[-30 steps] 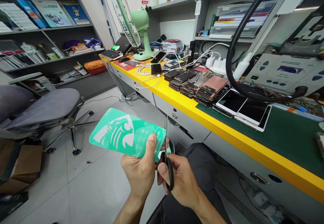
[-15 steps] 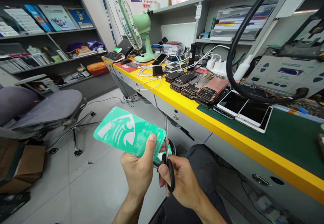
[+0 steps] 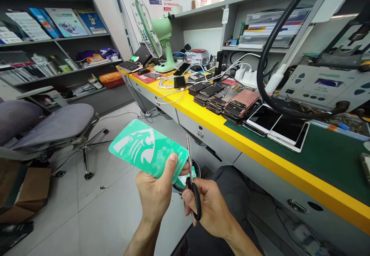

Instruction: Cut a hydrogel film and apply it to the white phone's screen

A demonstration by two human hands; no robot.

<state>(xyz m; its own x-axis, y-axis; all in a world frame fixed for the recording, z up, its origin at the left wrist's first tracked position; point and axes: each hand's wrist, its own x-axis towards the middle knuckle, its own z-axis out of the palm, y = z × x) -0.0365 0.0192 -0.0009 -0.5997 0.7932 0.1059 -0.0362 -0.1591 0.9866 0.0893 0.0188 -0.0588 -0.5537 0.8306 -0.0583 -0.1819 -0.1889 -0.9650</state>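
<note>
While the head cam looks down past the desk edge, the left hand holds a mint-green packet up over the floor, tilted, w/ a white big-cat head printed on it. Left fingers are closed on it: thumb on the front near the lower right edge, the others behind. The right hand grips black-handled scissors, fingers curled round the handles. The steel blades point up just beside the packet's right edge; can't tell if they're cutting it. Below the hands is a round black-rimmed bin w/ a green scrap at its rim, & a dark trouser leg sits to the right.

The yellow-edged desk runs along the right, w/ a dark green mat on it. Stacked phones, two white-framed tablets, white cables & a mint desk fan stand on it, all well apart from the hands. A thick black hose arcs over the mat end. Left: a grey swivel chair, cardboard box, shelves of packaged stock.
</note>
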